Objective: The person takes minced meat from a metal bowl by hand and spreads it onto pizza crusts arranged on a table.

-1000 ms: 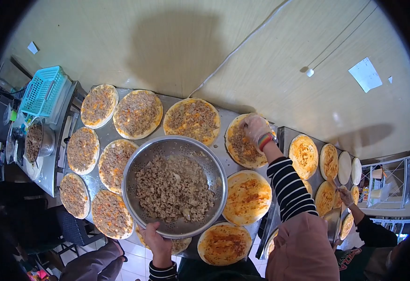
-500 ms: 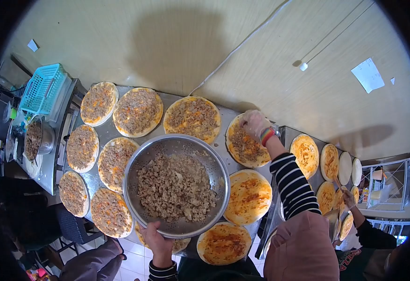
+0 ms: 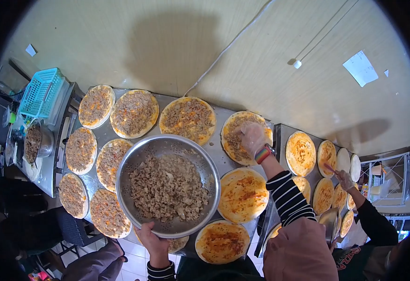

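Observation:
My left hand (image 3: pixel 153 241) is closed on the near rim of a steel colander (image 3: pixel 216 182), holding it tilted towards me. Crumbled cooked ground meat (image 3: pixel 167 189) fills much of it. My right hand (image 3: pixel 253 137), in a clear glove, lies on the meat topping of a round pizza (image 3: pixel 237 152) at the back of the table. Its fingers look spread on the topping, though partly hidden. Nearer me sit a pizza base with red sauce (image 3: pixel 243 195) and another sauced base (image 3: pixel 223 242), neither with meat on it.
Several meat-topped pizzas (image 3: pixel 134 114) cover the steel table's left side. A co-worker's gloved hand (image 3: pixel 344 179) holds a brush-like tool over sauced bases at the right. A pot of meat (image 3: pixel 45 140) and a turquoise basket (image 3: pixel 41 93) stand far left. The wall (image 3: pixel 177 56) closes the back.
My right hand has come down flatter onto the pizza's meat and slightly nearer me. The colander stays in my left hand. The co-worker's hand has moved back towards the wall.

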Tool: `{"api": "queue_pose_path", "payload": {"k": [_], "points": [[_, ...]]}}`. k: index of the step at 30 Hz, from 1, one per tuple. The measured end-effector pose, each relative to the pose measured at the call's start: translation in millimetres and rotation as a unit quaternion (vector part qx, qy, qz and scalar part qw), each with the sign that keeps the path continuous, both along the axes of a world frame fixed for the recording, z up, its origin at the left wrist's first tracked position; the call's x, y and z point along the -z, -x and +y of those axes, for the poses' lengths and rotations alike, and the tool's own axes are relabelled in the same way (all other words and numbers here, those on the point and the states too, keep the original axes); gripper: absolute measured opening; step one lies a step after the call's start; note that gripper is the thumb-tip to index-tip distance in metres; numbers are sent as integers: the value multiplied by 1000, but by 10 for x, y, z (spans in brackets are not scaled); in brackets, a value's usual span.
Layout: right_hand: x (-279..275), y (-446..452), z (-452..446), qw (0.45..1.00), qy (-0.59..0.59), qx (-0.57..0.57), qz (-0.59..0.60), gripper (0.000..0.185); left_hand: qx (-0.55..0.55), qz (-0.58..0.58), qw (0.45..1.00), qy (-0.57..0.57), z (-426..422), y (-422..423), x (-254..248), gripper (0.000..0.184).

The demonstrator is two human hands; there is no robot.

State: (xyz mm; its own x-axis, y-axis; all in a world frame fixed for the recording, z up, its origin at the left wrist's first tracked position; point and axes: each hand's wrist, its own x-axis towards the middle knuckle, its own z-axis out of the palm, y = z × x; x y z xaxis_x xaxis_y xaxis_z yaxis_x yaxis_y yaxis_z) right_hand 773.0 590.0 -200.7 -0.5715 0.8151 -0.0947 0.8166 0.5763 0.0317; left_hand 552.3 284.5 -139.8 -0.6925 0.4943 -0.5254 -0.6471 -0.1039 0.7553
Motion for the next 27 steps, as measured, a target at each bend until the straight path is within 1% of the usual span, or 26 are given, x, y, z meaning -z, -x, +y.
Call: {"api": "queue_pose_path", "payload": {"k": [1, 2, 3, 5, 6, 8, 9, 10, 12, 14, 16, 18, 20, 24, 26, 27], "points": [[27, 58, 30, 991, 48, 0, 121, 15, -21, 9, 1000, 16, -5, 0, 28, 57], [39, 131, 36, 966, 96, 0, 239, 14, -42, 17, 998, 32, -19, 11, 39, 57], [52, 232, 1, 966, 95, 0, 240, 14, -42, 18, 998, 31, -48, 36, 57, 57], [82, 463, -124, 973, 119, -39, 195, 15, -39, 7, 999, 34, -107, 83, 88, 57], [145, 560, -172, 973, 117, -39, 195, 15, -39, 7, 999, 33, -99, 78, 68, 57], [340, 702, -250, 992, 111, -28, 45, 17, -46, 17, 999, 15, -61, 36, 24, 57], [159, 747, -326, 991, 133, -1, 29, 18, -48, 18, 999, 17, -56, 32, 8, 57], [36, 794, -393, 991, 134, -2, 30, 18, -51, 23, 998, 16, -59, 38, 1, 57], [-99, 827, -482, 990, 133, 32, 40, 18, -51, 25, 998, 15, -97, 50, 30, 57], [-70, 806, -489, 989, 136, 46, 42, 17, -45, 6, 999, 30, -171, 96, 115, 58], [-7, 773, -450, 988, 135, 59, 47, 17, -45, 10, 999, 27, -122, 54, 39, 58], [44, 594, -311, 978, 127, 123, 114, 16, -47, 14, 998, 29, -120, 57, 13, 59], [73, 254, -160, 981, 76, 114, 139, 19, -44, 21, 998, 43, -146, 62, 54, 59], [80, -184, -100, 985, 69, 107, 119, 17, -25, 27, 999, 8, -85, -19, 53, 59], [92, -305, -201, 986, 77, 19, 144, 19, -17, 26, 999, 18, -46, -96, 33, 57], [70, -365, -246, 986, 77, 21, 145, 19, -16, 27, 999, 18, -26, -124, 26, 57]]}}
